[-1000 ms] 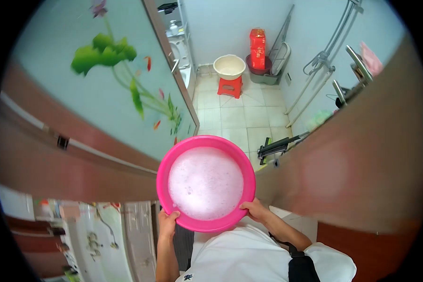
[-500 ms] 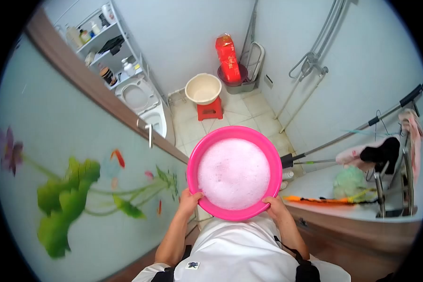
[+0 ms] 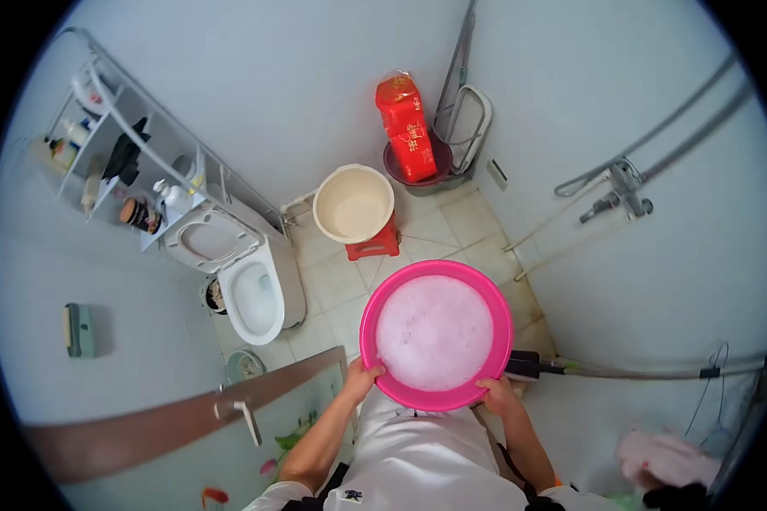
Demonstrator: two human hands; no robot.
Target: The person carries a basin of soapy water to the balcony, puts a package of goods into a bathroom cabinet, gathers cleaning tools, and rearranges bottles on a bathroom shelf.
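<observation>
A bright pink basin point(image 3: 368, 341) full of white, foamy suds point(image 3: 435, 332) is held level in front of my body. My left hand point(image 3: 363, 380) grips its rim at the near left, thumb over the edge. At the near right, my right hand point(image 3: 498, 396) clasps the same rim, also with the thumb on top. The fingers of both hands are hidden under the basin. Beyond it, a cream basin point(image 3: 354, 204) rests on a red stool point(image 3: 373, 245).
A toilet point(image 3: 256, 294) with its lid raised stands left, beside a shelf rack point(image 3: 158, 162) of bottles. The opened door point(image 3: 187, 417) is at lower left. A red package point(image 3: 406, 128) sits in a bucket at the back corner. A shower mixer point(image 3: 622, 192) is on the right wall.
I have moved further into the bathroom, carrying the pink basin. The door now lies lower left, and the toilet, cream basin and stool appear closer. Both hands keep their hold.
</observation>
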